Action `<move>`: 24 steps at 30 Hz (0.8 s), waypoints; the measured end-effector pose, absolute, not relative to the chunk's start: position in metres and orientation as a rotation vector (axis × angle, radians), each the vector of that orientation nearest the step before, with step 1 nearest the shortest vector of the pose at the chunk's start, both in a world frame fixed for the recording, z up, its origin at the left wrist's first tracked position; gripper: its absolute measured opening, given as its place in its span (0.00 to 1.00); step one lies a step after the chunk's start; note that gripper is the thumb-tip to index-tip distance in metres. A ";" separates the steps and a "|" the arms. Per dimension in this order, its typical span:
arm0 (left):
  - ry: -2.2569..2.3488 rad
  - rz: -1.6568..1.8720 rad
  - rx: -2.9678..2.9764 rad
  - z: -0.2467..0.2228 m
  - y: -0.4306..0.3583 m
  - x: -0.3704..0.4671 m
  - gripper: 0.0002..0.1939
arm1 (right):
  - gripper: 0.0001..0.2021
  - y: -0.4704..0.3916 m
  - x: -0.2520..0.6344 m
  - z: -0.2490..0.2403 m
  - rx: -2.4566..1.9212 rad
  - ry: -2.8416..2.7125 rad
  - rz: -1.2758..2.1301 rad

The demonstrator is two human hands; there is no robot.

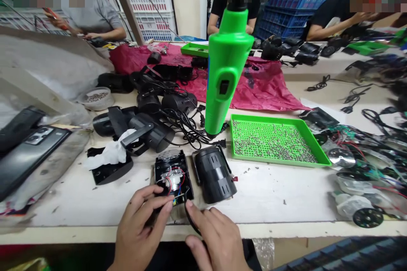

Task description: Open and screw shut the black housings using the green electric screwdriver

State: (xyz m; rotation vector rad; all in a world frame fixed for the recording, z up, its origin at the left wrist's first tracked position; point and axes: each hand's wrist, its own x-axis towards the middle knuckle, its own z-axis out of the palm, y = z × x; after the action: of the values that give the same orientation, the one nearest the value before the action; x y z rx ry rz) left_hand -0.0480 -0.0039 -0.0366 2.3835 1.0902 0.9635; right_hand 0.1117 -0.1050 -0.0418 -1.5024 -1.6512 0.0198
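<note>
An open black housing [173,178] lies near the table's front edge, with a clear and white part and red and blue wires inside. My left hand [143,220] is at its lower left, thumb and forefinger nearly together at the wires by the housing's front edge; what they pinch is too small to make out. At the lower right, my right hand [216,233] holds a black cable [191,216] that runs up to the housing's front edge. Just right of the housing sits a closed black cylindrical unit [214,173].
A green electric screwdriver [227,72] hangs over the table. Right of it lies a green tray [280,139] of screws. Black lamp housings [149,131] and cables are piled back left; wired parts [359,178] crowd the right. A phone [32,156] lies left. Several people sit opposite.
</note>
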 end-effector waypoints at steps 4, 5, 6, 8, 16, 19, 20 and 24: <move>1.133 1.088 2.217 -0.039 -0.004 -0.045 0.09 | 0.17 -0.109 0.122 -0.031 -1.496 -1.556 0.070; 1.145 1.118 2.160 -0.039 -0.004 -0.043 0.13 | 0.17 -0.107 0.127 -0.026 -1.527 -1.563 0.066; 1.167 1.117 2.103 -0.039 -0.003 -0.041 0.17 | 0.17 -0.104 0.133 -0.021 -1.563 -1.589 0.053; 1.223 1.067 2.019 -0.038 -0.002 -0.038 0.24 | 0.16 -0.093 0.144 -0.010 -1.631 -1.693 0.010; 1.268 0.892 2.042 -0.030 0.002 -0.038 0.28 | 0.17 -0.033 0.161 0.003 -1.664 -2.146 -0.126; 1.277 0.838 2.014 -0.028 0.002 -0.039 0.29 | 0.19 -0.024 0.164 0.005 -1.651 -2.239 -0.125; 1.274 0.831 2.004 -0.028 0.002 -0.039 0.30 | 0.19 -0.022 0.164 0.006 -1.651 -2.259 -0.122; 1.243 0.890 1.999 -0.033 0.001 -0.039 0.31 | 0.18 -0.019 0.167 0.015 -1.643 -2.372 -0.071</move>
State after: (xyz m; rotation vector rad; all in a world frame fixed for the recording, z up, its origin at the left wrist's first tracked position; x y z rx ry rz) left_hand -0.0386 0.0009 -0.0331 1.9988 1.2432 0.8900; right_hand 0.1671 -0.0191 0.0145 -1.6429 -2.3715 -0.0710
